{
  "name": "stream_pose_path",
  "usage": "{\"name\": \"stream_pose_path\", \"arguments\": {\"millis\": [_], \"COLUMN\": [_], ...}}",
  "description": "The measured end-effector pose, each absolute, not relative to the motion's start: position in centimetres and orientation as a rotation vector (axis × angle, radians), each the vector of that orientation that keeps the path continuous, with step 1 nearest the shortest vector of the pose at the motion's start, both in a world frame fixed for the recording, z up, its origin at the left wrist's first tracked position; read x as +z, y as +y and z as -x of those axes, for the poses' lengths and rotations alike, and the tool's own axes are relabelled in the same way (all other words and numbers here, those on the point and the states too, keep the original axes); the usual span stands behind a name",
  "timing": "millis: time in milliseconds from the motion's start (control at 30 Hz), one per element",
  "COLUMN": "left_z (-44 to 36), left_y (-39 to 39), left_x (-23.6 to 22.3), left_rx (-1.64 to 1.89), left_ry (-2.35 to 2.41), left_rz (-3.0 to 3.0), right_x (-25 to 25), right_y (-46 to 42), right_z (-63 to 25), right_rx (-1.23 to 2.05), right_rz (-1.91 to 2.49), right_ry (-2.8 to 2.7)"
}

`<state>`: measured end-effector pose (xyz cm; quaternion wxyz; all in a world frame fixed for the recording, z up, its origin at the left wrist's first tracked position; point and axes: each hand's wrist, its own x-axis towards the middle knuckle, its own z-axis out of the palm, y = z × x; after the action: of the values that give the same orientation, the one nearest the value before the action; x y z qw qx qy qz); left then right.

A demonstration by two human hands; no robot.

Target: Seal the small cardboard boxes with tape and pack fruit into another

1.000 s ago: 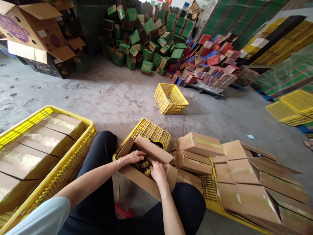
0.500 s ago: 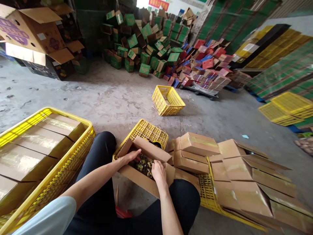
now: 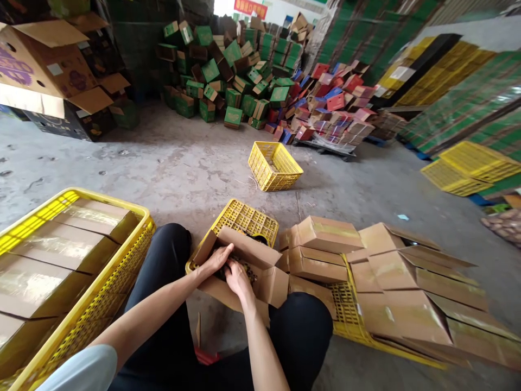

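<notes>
An open cardboard box (image 3: 232, 298) rests in front of me between my knees, on a yellow plastic crate (image 3: 240, 218). Inside lie dark, yellow-mottled pieces (image 3: 249, 273) with a glossy look, too covered to name. Into the box's left part reaches my left hand (image 3: 216, 259), its thumb on top and the other fingers mostly hidden. Close against it is my right hand (image 3: 239, 278), fingers bent and pressed together over the contents. Whatever its fingertips grip is out of sight. Behind the box, a black-and-yellow round item (image 3: 260, 238) shows partly on the crate.
At my left stands a large yellow crate (image 3: 148, 214) of taped cardboard boxes (image 3: 67, 241). More cardboard boxes (image 3: 391, 271) are stacked at my right on a yellow crate (image 3: 345, 309). Another yellow basket (image 3: 277, 168) sits ahead on the concrete floor, before heaped green boxes (image 3: 234, 117).
My right hand has moved left from the box's right end to beside my left hand. My left hand has shifted only slightly. The view has turned a little to the right.
</notes>
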<state>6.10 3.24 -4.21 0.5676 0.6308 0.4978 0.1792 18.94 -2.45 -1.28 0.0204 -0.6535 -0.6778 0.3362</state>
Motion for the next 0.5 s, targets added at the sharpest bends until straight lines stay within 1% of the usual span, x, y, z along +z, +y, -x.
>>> {"name": "stream_pose_path", "arguments": {"millis": [133,233,367,500], "left_z": [-6.2,-5.8,-4.6,-4.2], "left_y": [2.3,1.5,1.3,1.5], "left_x": [-4.0,-4.6,-5.3,-5.4], "left_rx": [0.330,0.205,0.138,0.144], "left_ry": [1.048,1.039,1.106,1.102], "left_rz": [-1.680,-1.805,-1.918,-1.948], "right_x": [-1.3,-1.3,-1.1,-1.2], "right_y": [-2.9,-2.9,-3.6,-4.4], "right_z": [-23.4,-25.9,-26.7,-25.7], "right_rx": [1.000,0.899,0.793,0.876], "right_rz": [2.222,2.393,2.572,2.539], "right_ry": [-2.107,-2.050,-1.933,-1.923]}}
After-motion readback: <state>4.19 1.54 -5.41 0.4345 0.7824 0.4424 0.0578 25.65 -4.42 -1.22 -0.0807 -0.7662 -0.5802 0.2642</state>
